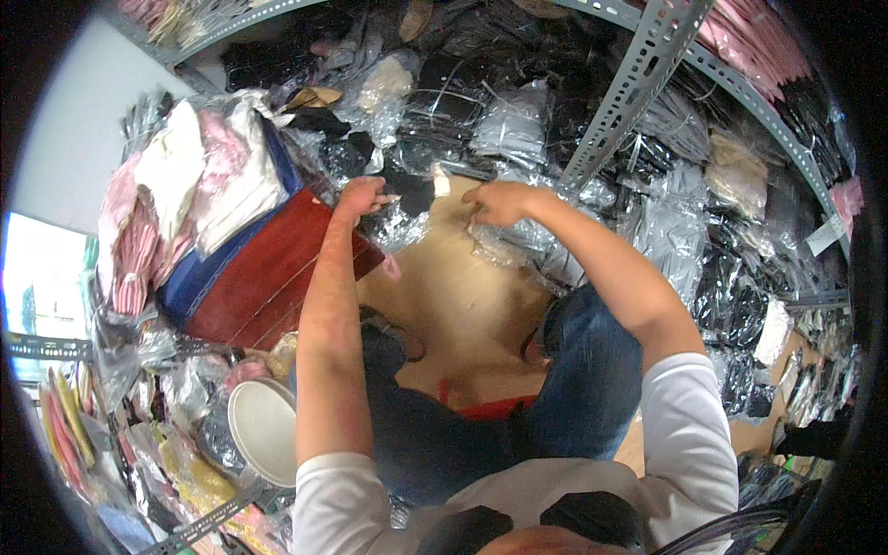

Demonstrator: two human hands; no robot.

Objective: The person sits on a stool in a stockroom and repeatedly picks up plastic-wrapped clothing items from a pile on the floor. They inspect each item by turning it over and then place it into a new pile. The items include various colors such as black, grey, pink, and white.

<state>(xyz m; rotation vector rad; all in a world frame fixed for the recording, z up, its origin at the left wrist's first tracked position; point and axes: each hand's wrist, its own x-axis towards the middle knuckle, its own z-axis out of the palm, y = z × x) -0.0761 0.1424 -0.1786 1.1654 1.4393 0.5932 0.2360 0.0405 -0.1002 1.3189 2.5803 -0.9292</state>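
Apparently reaching along the far edge of the bare floor (453, 287), bending the left hand (363, 197) beside a black packet (407, 191) and curling the right hand (504, 202) over clear plastic wrapping (499, 248), leaving grip impossible to tell for both. Probably calling for a secure pinch next, using open room between the red panel (264, 277) and the silvery packets (668, 231) at right.

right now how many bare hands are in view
2: the left hand, just left of a black item, and the right hand, farther right, by some crinkled clear plastic. No other hand shows.
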